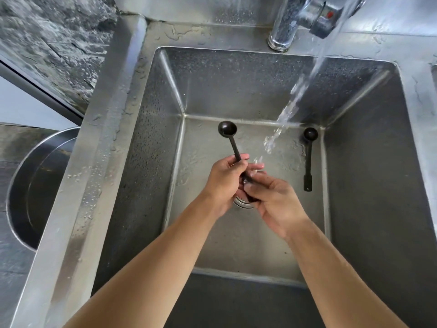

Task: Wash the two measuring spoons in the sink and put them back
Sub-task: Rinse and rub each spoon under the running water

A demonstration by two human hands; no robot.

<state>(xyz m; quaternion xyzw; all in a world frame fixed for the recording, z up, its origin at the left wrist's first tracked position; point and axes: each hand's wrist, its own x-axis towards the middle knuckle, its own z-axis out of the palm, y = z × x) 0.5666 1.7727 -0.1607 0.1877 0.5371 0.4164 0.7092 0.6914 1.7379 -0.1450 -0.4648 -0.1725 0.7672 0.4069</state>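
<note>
Both my hands meet over the middle of a deep steel sink. My left hand grips the handle of a larger black measuring spoon, whose bowl points away from me. My right hand pinches the lower end of the same handle. A smaller black measuring spoon lies on the sink floor to the right, bowl toward the back wall. Water runs from the tap and lands just beyond my fingers, between the two spoons.
A chrome faucet stands at the back rim, right of centre. The drain shows partly under my hands. A round steel bowl sits left of the sink's wet rim. A dark stone wall fills the upper left.
</note>
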